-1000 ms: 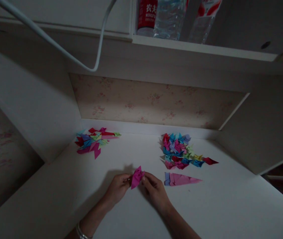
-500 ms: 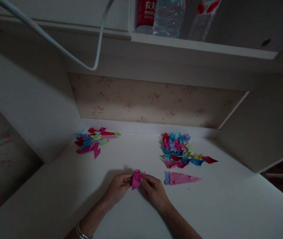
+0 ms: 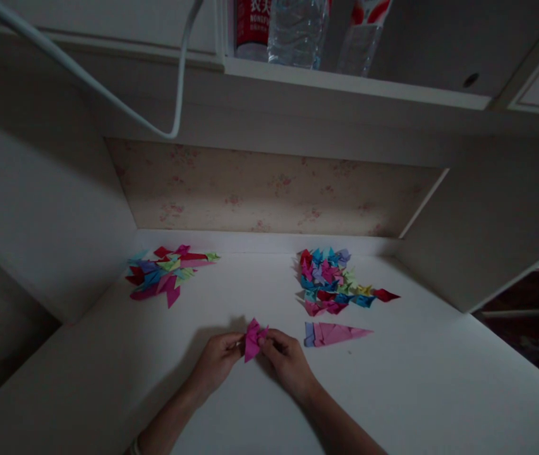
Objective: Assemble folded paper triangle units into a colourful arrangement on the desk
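Observation:
A magenta origami crane (image 3: 253,341) is held between my two hands, just above the white desk. My left hand (image 3: 219,360) pinches it from the left side, thumb and fingers closed on the paper. From the right, my right hand (image 3: 288,360) grips its other side with thumb and forefinger. Its wings stand partly spread; the parts under my fingertips are hidden. Right of my right hand lies a flat stack of folded pink and lilac paper (image 3: 338,333), tapering to a point.
Several colourful folded cranes (image 3: 328,281) lie grouped at the back right. A loose pile of folded paper pieces (image 3: 169,272) lies at the back left. Overhead, a white lamp arm (image 3: 177,95) hangs down, and a shelf holds plastic bottles (image 3: 295,31).
The view has shifted slightly, so most things appear a little further left. Both hands keep their pinch on the magenta crane, whose wings look slightly more spread.

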A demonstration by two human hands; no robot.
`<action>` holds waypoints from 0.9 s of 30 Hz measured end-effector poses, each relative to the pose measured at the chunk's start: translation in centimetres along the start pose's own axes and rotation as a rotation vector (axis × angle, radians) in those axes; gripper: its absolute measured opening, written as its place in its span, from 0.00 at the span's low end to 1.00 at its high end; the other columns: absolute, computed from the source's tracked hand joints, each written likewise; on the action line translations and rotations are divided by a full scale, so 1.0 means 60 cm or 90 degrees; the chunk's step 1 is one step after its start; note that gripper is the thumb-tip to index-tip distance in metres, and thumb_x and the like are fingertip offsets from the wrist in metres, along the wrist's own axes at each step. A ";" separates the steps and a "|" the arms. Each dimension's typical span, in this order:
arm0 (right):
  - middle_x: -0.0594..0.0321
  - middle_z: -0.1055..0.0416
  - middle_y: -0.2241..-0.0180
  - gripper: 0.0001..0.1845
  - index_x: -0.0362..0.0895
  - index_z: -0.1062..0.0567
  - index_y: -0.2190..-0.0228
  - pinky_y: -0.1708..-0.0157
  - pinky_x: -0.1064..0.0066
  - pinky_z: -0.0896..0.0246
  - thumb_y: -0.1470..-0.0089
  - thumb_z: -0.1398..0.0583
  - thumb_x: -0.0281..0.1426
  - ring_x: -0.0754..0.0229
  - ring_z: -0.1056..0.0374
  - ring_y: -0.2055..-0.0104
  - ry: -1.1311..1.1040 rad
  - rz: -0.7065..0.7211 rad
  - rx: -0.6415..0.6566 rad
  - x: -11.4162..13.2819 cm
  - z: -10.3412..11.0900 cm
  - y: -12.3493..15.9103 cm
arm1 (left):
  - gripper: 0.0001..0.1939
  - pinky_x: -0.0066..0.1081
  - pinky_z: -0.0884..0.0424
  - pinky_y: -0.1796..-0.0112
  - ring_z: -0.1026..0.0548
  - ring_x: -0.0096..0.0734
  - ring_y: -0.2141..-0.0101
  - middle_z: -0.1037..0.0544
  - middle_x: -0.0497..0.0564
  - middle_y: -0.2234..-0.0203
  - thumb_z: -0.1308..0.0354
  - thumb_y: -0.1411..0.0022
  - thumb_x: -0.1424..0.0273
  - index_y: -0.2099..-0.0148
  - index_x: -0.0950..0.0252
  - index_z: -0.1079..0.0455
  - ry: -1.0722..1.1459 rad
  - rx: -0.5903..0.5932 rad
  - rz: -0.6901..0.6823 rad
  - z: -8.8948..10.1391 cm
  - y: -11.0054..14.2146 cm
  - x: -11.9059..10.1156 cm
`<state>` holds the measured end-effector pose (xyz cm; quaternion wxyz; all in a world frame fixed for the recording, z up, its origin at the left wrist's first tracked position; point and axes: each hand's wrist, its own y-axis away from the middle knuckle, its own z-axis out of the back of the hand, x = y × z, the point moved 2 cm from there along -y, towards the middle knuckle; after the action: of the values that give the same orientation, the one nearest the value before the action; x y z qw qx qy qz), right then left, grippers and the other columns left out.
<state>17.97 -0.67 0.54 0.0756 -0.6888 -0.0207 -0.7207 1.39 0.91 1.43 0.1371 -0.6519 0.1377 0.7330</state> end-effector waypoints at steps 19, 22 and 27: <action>0.66 0.31 0.79 0.20 0.43 0.28 0.71 0.79 0.74 0.42 0.52 0.37 0.48 0.64 0.36 0.80 0.061 0.024 -0.191 0.091 0.260 -0.071 | 0.20 0.25 0.47 0.76 0.43 0.25 0.79 0.44 0.40 0.83 0.44 0.42 0.54 0.59 0.67 0.25 -0.113 -0.070 0.050 0.005 -0.004 0.028; 0.60 0.27 0.71 0.20 0.43 0.28 0.67 0.79 0.73 0.38 0.53 0.38 0.47 0.63 0.32 0.77 0.166 0.026 -0.324 0.112 0.399 -0.119 | 0.17 0.25 0.40 0.70 0.34 0.29 0.73 0.30 0.46 0.75 0.44 0.42 0.56 0.62 0.65 0.25 -0.096 -0.077 0.051 0.007 -0.008 0.023; 0.49 0.24 0.65 0.22 0.41 0.28 0.66 0.79 0.72 0.35 0.51 0.43 0.47 0.59 0.29 0.75 0.379 -0.031 -0.388 0.089 0.573 -0.190 | 0.17 0.26 0.37 0.65 0.30 0.33 0.68 0.25 0.49 0.71 0.45 0.41 0.55 0.65 0.63 0.25 -0.087 -0.081 0.077 0.014 -0.013 0.029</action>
<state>50.20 14.78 8.41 -0.1461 -0.4409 0.1996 -0.8628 0.72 1.96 -0.22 0.0603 -0.5981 0.1201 0.7901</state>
